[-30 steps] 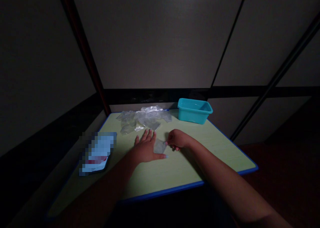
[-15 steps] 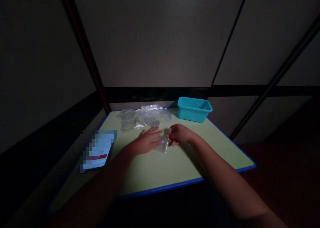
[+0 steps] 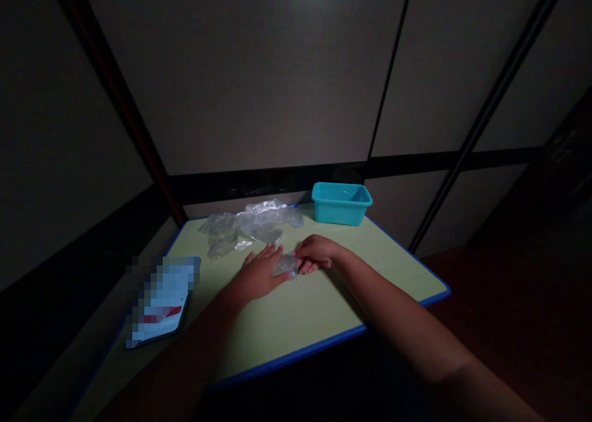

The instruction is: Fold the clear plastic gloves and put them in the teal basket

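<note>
A small clear plastic bag [image 3: 287,265] lies on the table between my two hands. My left hand [image 3: 259,276] rests palm down at its left side, fingers spread, with the thumb on the bag's near edge. At the bag's right edge, my right hand [image 3: 314,253] has its thumb and forefinger pinched on the plastic, the other fingers curled below. A crumpled pile of clear plastic bags [image 3: 259,222] lies just beyond my left hand.
A turquoise basket [image 3: 341,212] stands at the table's back right. At the left edge lies a tablet-like device [image 3: 166,302], partly pixelated. The light green table [image 3: 287,335] has a blue rim, and panelled walls rise behind it.
The view has turned, so the table and basket appear further left. My left thumb has come down nearer the bag's near edge, and the bag looks more bunched between my hands.
</note>
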{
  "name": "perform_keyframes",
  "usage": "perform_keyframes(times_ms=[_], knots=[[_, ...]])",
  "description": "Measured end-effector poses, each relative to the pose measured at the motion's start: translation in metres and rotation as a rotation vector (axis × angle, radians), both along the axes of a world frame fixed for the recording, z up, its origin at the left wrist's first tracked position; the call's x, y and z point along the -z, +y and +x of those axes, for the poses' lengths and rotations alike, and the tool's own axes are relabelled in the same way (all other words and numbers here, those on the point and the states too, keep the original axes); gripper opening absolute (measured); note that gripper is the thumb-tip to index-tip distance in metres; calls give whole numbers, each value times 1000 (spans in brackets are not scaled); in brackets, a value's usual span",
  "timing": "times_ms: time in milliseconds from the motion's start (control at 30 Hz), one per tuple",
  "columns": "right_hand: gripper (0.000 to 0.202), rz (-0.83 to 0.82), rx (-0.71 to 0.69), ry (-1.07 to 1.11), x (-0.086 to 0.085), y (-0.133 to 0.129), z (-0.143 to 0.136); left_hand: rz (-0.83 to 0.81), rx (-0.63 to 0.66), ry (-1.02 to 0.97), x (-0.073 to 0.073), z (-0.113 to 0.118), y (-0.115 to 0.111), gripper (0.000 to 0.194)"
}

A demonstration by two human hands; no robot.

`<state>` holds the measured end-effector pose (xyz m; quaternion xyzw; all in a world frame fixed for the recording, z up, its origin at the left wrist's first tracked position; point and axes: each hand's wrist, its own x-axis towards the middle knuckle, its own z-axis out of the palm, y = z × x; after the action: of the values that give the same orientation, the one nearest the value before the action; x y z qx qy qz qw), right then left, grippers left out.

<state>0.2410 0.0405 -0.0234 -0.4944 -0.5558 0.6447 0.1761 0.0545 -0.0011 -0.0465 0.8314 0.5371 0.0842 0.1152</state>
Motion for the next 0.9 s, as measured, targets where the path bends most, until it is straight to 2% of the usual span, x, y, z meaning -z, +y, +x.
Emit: perform_keyframes(times_ms=[100,233,400,500,600,667,800,900], knots=[[10,40,27,-15,2,-1,-1,5,-26,-35,-4,0,-2,72],[32,233,62,-34,7,0,-3,6,-44,-111,-2,1,0,70],[31,546,-21,79,8,-1,-3,170,-52,-324,-2,1,8,58],[36,603,-160,248,0,-7,-2,237,-3,-507,-8,1,8,52],[46,541,-302,355,-9,-14,1,143,43,-638,-16,0,5,49],[49,497,-334,383,-13,-16,2,44,52,-687,-19,-1,4,44],[50,458,-318,418,-13,-14,4,-136,83,-796,-17,-3,6,29],[47,470,-235,410,-11,-9,5,-293,35,-949,-13,-4,9,32]])
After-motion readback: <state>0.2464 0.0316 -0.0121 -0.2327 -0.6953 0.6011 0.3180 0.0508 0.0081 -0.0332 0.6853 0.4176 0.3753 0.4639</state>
